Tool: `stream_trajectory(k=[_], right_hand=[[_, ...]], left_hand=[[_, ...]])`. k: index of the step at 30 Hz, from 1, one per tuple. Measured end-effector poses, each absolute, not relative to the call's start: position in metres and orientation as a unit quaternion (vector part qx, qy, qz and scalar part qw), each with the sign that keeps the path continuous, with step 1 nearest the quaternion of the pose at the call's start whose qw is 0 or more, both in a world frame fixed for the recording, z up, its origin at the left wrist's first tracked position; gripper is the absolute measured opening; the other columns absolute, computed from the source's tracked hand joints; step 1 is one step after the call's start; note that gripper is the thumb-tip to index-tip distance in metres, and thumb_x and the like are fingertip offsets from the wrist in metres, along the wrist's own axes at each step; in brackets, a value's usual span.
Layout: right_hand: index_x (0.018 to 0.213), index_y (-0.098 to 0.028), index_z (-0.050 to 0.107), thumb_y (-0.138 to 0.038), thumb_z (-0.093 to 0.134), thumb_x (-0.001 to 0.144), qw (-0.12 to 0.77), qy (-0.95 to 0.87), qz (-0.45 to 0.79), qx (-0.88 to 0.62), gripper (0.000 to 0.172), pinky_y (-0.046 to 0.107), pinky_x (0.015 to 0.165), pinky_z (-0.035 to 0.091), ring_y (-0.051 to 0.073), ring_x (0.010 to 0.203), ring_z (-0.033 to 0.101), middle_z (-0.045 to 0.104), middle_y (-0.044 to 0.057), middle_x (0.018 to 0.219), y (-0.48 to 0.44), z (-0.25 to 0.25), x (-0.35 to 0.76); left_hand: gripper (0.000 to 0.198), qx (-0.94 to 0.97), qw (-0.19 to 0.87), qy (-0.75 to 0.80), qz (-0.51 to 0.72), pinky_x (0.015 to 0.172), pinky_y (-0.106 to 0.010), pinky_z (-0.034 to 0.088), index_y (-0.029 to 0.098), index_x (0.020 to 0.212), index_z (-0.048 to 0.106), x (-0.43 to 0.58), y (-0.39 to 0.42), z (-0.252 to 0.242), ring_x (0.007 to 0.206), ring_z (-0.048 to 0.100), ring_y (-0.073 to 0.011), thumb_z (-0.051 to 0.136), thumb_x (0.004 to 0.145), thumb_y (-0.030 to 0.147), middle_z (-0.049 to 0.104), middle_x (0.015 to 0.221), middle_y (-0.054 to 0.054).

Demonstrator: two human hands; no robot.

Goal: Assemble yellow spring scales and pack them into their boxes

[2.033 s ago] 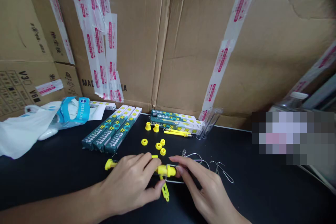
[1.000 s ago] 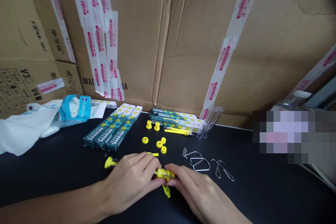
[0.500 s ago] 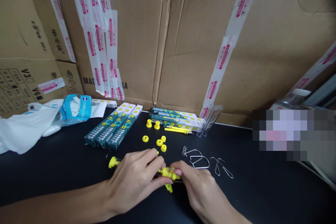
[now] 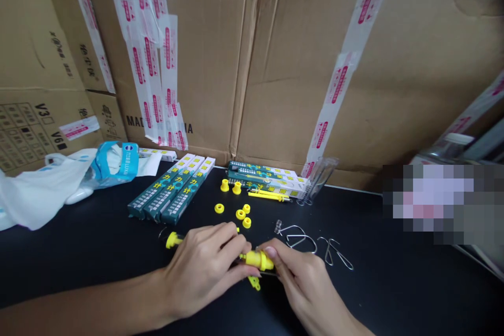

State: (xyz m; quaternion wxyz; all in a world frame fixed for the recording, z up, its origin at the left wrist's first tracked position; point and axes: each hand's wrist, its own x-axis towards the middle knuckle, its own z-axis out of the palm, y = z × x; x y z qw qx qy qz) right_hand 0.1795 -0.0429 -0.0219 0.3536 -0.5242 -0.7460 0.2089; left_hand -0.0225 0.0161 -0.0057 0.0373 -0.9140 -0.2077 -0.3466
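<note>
From the head view, we look over a black worktop (image 4: 98,257) backed by taped cardboard (image 4: 299,89). On the left lies a blue-and-white pack (image 4: 128,161) beside a white bag (image 4: 43,189). Three green-and-white boxes (image 4: 171,189) lie side by side at a slant, and more boxes (image 4: 271,176) lie against the cardboard. Before these sit two yellow collars (image 4: 224,185), upright, with yellow rings (image 4: 219,208) nearer to us, yellow rods (image 4: 270,197) at the boxes' edge and clear tubes (image 4: 321,178) leaning just right of them. A small coil (image 4: 278,227) and bent wires (image 4: 339,255) lie beyond our right hand (image 4: 301,273). A yellow strip (image 4: 255,283) pokes out below our fingers, partly covered.

The yellow-ended tube is between our hands, low in the middle. Our left hand (image 4: 208,260) is closed over its body and hides most of it; one yellow cap (image 4: 172,240) juts out past that hand, near a thin hook (image 4: 161,232). Our right hand pinches the yellow end piece (image 4: 254,259) between thumb and fingers.
</note>
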Motion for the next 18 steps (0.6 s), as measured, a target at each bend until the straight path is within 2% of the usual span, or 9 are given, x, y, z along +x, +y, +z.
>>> stream_trajectory(k=[2,7,13,15,18], right_hand=[[0.09,-0.021,0.063,-0.037,0.029,0.106,0.35,-0.75,0.197,-0.526,0.041,0.025,0.053,0.039,0.014,0.052,0.052,0.059,-0.001,0.066,-0.042,-0.022,0.181],[0.115,-0.024,0.061,-0.037,0.03,0.106,0.347,-0.741,0.199,-0.539,0.035,0.025,0.049,0.037,0.015,0.047,0.053,0.061,-0.003,0.064,-0.041,-0.022,0.181],[0.106,-0.027,0.062,-0.038,0.031,0.106,0.367,-0.733,0.209,-0.533,0.033,0.024,0.054,0.043,0.014,0.054,0.058,0.066,-0.003,0.072,-0.041,-0.016,0.184],[0.109,-0.028,0.061,-0.038,0.032,0.106,0.367,-0.735,0.223,-0.524,0.031,0.024,0.06,0.048,0.016,0.062,0.063,0.069,-0.002,0.077,-0.041,-0.013,0.186],[0.119,-0.028,0.058,-0.04,0.039,0.104,0.369,-0.755,0.235,-0.489,0.027,0.029,0.077,0.054,0.019,0.086,0.07,0.072,0.002,0.1,-0.04,-0.012,0.189]], left_hand=[[0.035,-0.916,0.04,-0.206,-0.343,0.053,-0.029,0.046,0.017,0.087,0.059,-0.022,0.016,-0.005,0.062,0.063,-0.0181,0.045,0.103,0.045,0.063,0.075,0.0],[0.035,-0.925,0.016,-0.198,-0.325,0.058,-0.029,0.051,0.017,0.092,0.06,-0.023,0.017,-0.004,0.068,0.067,-0.0184,0.044,0.102,0.046,0.069,0.081,-0.001],[0.028,-0.925,0.062,-0.199,-0.319,0.065,-0.033,0.056,0.016,0.101,0.062,-0.023,0.018,-0.007,0.073,0.069,-0.0206,0.041,0.106,0.033,0.07,0.083,-0.004],[0.029,-0.919,0.085,-0.198,-0.331,0.065,-0.033,0.057,0.015,0.102,0.063,-0.022,0.017,-0.008,0.072,0.07,-0.0209,0.042,0.105,0.035,0.071,0.081,-0.003],[0.031,-0.915,0.096,-0.202,-0.335,0.063,-0.032,0.057,0.015,0.102,0.063,-0.022,0.018,-0.008,0.068,0.07,-0.0193,0.042,0.105,0.037,0.071,0.076,-0.002]])
